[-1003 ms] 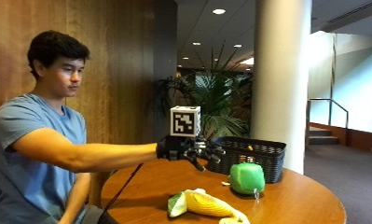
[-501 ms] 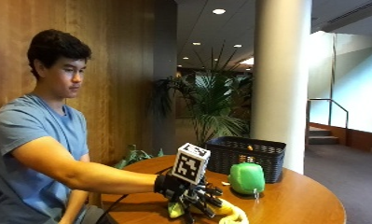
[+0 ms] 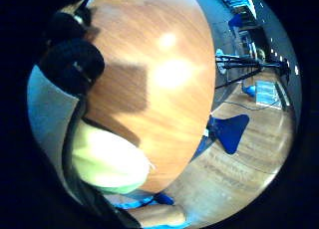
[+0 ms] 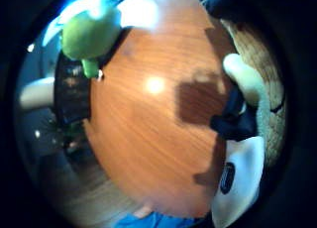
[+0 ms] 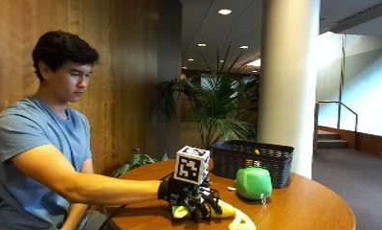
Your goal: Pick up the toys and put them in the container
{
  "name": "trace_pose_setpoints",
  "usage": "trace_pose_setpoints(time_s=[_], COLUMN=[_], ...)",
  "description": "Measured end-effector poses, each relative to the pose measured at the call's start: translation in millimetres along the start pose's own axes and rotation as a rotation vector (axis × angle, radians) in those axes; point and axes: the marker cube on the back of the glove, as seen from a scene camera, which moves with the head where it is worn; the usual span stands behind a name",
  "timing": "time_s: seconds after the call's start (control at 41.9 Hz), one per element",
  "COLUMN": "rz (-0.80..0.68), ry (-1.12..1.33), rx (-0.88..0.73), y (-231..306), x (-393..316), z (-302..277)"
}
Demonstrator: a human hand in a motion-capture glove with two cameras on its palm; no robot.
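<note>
My gloved right hand (image 5: 190, 199) is down on the round wooden table (image 5: 305, 211), its fingers curled over the green end of a yellow and green plush toy (image 5: 232, 214). That toy (image 3: 107, 159) lies close under the palm in the little finger side view, and its pale, textured body (image 4: 255, 84) shows beside the thumb. A second, bright green toy (image 5: 253, 183) stands on the table to the right, right in front of the black basket (image 5: 251, 158). In the thumb side view the green toy (image 4: 89, 34) sits beside the basket (image 4: 72, 94).
A wide white column (image 5: 289, 81) and potted palms (image 5: 219, 108) stand behind the table. Bare wood (image 3: 164, 89) stretches between my hand and the table's far edge. The person's bare left hand is out of sight.
My hand came down from in front of the basket to the yellow and green toy, and its fingers have now closed over the toy's green end.
</note>
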Motion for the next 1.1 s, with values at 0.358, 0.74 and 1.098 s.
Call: trace_pose_setpoints(time_s=[0.358, 0.74, 1.098], rz=[-0.095, -0.142, -0.291], ry=[-0.004, 0.050, -0.112], rx=[-0.031, 0.157, 0.260], y=[26.7, 37.5, 21.8], x=[-11.1, -50.3, -168.0], z=[-17.5, -170.9, -284.1])
